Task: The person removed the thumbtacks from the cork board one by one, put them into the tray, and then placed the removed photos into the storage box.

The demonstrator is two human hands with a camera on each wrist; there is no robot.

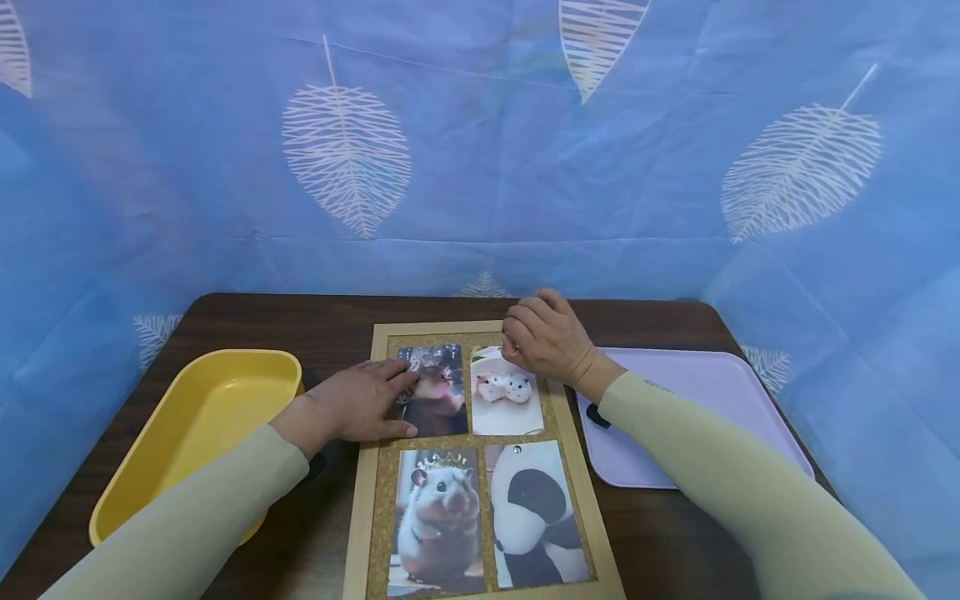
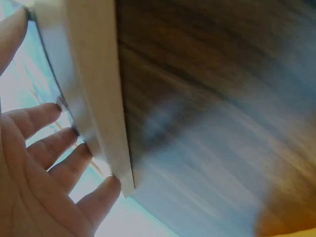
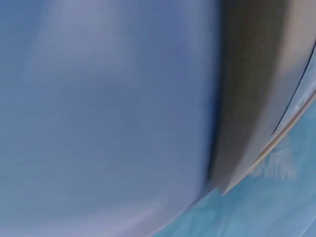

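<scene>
A wood-framed cork board (image 1: 363,533) bears several photos. My left hand (image 1: 360,398) rests on its upper left, fingers stretched over the dark pink-toned photo (image 1: 442,408); in the left wrist view the fingers (image 2: 69,168) reach across the frame's edge. My right hand (image 1: 546,333) is at the top of the photo of two small white animals (image 1: 506,408), fingers curled; whatever lies under them is hidden. Below are a crowned hamster photo (image 1: 438,521) and a black-and-white plush photo (image 1: 536,525) with a silver pin (image 1: 517,449) at its top. The right hand is outside the right wrist view.
A yellow tray (image 1: 202,417) stands left of the board, and a lilac tray (image 1: 705,392) lies to the right, partly behind my right forearm. Both are on a dark wooden table (image 1: 300,533). Blue cloth (image 1: 480,150) with white leaves hangs behind.
</scene>
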